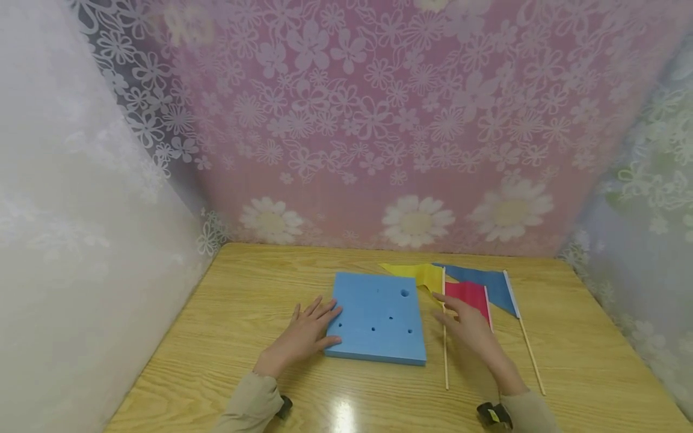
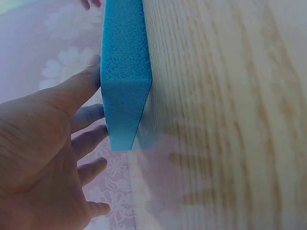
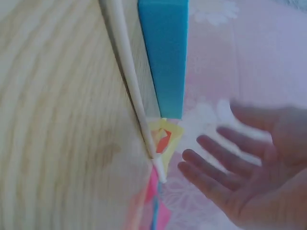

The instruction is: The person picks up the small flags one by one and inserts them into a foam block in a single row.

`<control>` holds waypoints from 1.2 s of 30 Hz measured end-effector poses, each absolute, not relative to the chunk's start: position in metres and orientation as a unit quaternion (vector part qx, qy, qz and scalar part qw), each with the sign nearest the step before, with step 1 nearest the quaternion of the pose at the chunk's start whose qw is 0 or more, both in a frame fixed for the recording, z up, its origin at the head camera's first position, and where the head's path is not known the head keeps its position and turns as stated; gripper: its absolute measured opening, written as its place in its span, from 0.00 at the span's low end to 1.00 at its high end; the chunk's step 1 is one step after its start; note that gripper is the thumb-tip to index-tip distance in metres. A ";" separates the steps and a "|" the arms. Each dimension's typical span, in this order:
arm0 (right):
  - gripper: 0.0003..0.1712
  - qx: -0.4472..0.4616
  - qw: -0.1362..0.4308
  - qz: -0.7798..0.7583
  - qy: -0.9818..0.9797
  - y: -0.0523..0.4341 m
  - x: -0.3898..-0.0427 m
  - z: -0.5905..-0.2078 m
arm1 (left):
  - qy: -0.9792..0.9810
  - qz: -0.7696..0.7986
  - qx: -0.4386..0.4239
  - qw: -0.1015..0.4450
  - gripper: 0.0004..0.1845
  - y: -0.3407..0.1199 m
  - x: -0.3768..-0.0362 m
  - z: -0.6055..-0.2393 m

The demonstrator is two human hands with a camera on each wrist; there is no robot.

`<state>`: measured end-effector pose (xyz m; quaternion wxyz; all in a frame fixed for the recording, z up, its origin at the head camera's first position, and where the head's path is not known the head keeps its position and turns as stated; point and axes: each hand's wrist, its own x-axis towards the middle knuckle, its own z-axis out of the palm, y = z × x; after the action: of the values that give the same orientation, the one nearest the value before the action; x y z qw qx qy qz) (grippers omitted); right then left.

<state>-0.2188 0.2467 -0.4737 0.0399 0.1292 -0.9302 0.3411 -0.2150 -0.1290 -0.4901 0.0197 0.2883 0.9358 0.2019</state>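
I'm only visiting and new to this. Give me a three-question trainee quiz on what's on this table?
1. True or false: the left hand rests on the blue foam block.
2. How many flags lie right of the block?
3. Which flag is the right hand over: A yellow, B red, C blue?

Key: 1 true. 2 three: yellow flag, red, blue flag. 3 B.

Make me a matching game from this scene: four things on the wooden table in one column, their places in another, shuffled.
1. square blue foam block with holes
2. yellow cloth flag on a thin wooden stick
3. red cloth flag
4. dark blue cloth flag

a. farthest right
b. under the left hand's fingers
c. beside the block's right edge
d. by the right hand, between two flags

Pairs: 1-b, 2-c, 3-d, 4-a
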 end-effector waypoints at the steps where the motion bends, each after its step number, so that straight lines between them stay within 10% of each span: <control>1: 0.26 0.106 0.046 0.356 -0.927 0.249 -0.221 -0.474 | 0.936 0.201 0.288 0.020 0.36 -0.129 -0.215 -0.490; 15: 0.13 -0.006 -0.049 0.299 -0.953 0.265 -0.256 -0.491 | 0.936 0.212 0.281 0.031 0.36 -0.129 -0.217 -0.487; 27: 0.28 0.028 -0.035 0.224 -0.974 0.256 -0.258 -0.486 | 0.935 0.218 0.277 0.031 0.36 -0.127 -0.218 -0.487; 36: 0.09 -0.011 -0.034 0.295 -0.955 0.259 -0.252 -0.474 | 0.935 0.218 0.278 0.038 0.37 -0.126 -0.219 -0.489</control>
<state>-0.2517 0.2586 -0.4739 -0.0341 -0.0105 -0.9548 0.2950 -0.2195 -0.1258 -0.4889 0.0379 0.2780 0.9347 0.2184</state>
